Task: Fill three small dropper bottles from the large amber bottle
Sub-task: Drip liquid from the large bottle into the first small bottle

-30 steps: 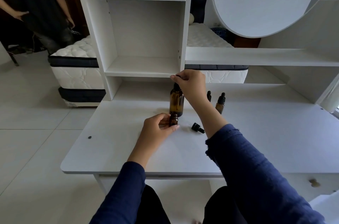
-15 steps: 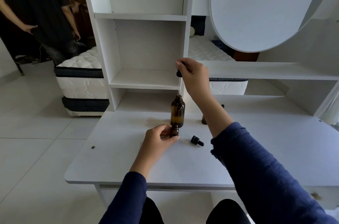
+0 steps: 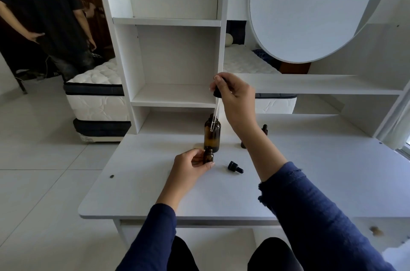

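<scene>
Right hand (image 3: 236, 98) is up above the white desk (image 3: 155, 190), thumb & fingers pinched on the black bulb of a glass dropper (image 3: 214, 113). Pipette hangs down from that pinch, slightly tilted, tip in front of the shoulder of the large amber bottle (image 3: 212, 135), outside the neck as far as I can tell. Can't tell whether there's liquid in the glass.

Large bottle stands upright, cap off, toward the back of the desk, just below & left of the raised hand. Right in front of it, the small open bottle (image 3: 208, 155) stands upright; left hand (image 3: 188, 167) is curled round it from the left, thumb and fingertips closed on its sides, heel of hand near the desk.

Loose black dropper cap (image 3: 235, 166) lies on its side just right of the small bottle, apart from both hands. Two more small bottles behind the right forearm: one capped (image 3: 264, 129), the other (image 3: 243, 144) mostly hidden by the wrist.

Person in black (image 3: 44, 17) stands by the mattress (image 3: 97, 93), far left.
</scene>
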A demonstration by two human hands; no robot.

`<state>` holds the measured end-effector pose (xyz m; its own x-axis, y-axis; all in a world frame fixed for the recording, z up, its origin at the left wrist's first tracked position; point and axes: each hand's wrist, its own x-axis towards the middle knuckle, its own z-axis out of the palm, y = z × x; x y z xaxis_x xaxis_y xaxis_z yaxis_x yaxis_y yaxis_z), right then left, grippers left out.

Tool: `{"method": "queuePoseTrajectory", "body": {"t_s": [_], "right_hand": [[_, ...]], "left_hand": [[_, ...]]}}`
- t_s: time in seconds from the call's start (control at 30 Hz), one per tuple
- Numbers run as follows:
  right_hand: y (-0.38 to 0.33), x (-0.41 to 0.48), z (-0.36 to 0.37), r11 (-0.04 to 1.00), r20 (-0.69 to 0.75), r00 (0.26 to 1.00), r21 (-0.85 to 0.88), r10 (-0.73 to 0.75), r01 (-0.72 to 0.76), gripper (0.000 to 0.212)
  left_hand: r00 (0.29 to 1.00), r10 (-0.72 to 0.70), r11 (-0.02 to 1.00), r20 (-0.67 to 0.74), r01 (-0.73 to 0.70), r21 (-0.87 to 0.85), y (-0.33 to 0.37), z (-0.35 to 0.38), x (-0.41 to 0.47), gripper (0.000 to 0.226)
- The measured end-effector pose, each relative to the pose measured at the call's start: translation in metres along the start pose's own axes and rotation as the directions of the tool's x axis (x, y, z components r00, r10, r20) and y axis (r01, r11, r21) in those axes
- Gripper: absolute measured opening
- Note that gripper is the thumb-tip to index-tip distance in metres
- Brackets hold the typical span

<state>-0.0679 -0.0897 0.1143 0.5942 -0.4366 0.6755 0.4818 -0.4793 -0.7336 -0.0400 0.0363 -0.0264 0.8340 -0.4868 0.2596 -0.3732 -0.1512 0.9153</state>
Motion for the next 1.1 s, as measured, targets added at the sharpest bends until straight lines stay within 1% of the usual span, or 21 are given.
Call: {"method": "queuePoseTrajectory", "body": {"t_s": [0.13, 0.27, 0.57, 0.87, 0.93, 1.03, 1.1], "right_hand": [[0.01, -0.015, 0.0, 0.999, 0.0, 0.999, -0.021, 0.038, -0.038, 0.022], [0.014, -0.023, 0.004, 0.995, 0.02, 0.995, 0.008, 0.096, -0.096, 0.019], [0.023, -0.029, 0.007, 0.989, 0.061, 0.988, -0.037, 0.142, -0.14, 0.017], [0.031, -0.031, 0.005, 0.984, 0.104, 0.992, -0.172, 0.071, -0.053, 0.025], [0.03, -0.031, 0.005, 0.985, 0.104, 0.992, -0.168, 0.068, -0.05, 0.025], [0.025, -0.023, 0.004, 0.992, 0.071, 0.996, -0.112, 0.06, -0.052, 0.022], [0.02, -0.014, 0.002, 0.995, 0.043, 0.999, -0.094, 0.021, -0.017, 0.022]], "left_hand": [[1.0, 0.009, 1.0, -0.003, -0.009, 0.025, 0.0, 0.0, -0.001, 0.022], [1.0, 0.009, 0.999, -0.012, -0.008, 0.036, 0.0, 0.0, -0.001, 0.023], [1.0, 0.009, 0.999, -0.013, -0.008, 0.052, 0.002, 0.0, -0.003, 0.023], [1.0, 0.016, 0.998, -0.009, -0.016, 0.062, 0.002, 0.0, -0.003, 0.023], [1.0, 0.013, 0.998, -0.007, -0.013, 0.058, 0.002, 0.0, -0.003, 0.023], [1.0, 0.011, 0.999, 0.0, -0.011, 0.047, 0.001, 0.0, -0.002, 0.023], [1.0, 0.011, 0.999, 0.004, -0.011, 0.04, 0.0, 0.0, -0.002, 0.023]]}}
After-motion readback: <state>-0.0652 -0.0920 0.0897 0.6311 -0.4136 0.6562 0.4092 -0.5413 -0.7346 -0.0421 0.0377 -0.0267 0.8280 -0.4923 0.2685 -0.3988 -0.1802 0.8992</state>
